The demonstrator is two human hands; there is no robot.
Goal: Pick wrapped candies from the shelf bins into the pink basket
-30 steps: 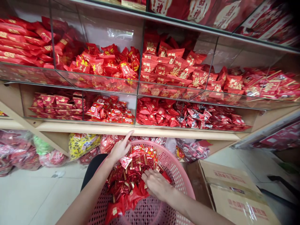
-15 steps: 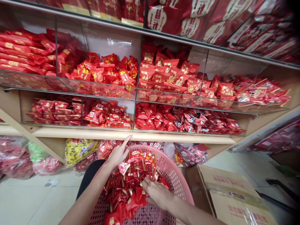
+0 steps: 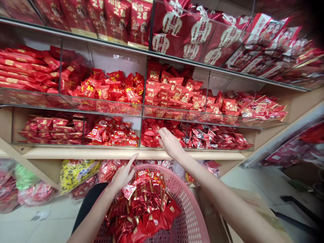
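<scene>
My right hand [image 3: 170, 143] reaches over the glass front of the lower shelf, its fingers bent and together among small red packets [image 3: 150, 131]. Whether a packet is between the fingertips is hidden. My left hand [image 3: 123, 175] is at the far left rim of a pink perforated plastic basket [image 3: 193, 206], index finger stretched towards the wooden shelf edge [image 3: 101, 153] and nothing in its grip. Inside the basket lies a heap of shiny red wrapped packets [image 3: 141, 206], with a white-and-red one near my left hand.
Glass dividers split the shelves into compartments of red packets [image 3: 111, 89]; larger dark red gift bags [image 3: 172, 23] stand above. Under the unit are a yellow bag [image 3: 78, 173] and other plastic bags. A cardboard box [image 3: 249, 202] sits right of the basket, partly behind my right arm.
My right hand has left the basket heap and moved up and forward to the lower shelf. The left hand stays by the rim. The view has tilted upward.
</scene>
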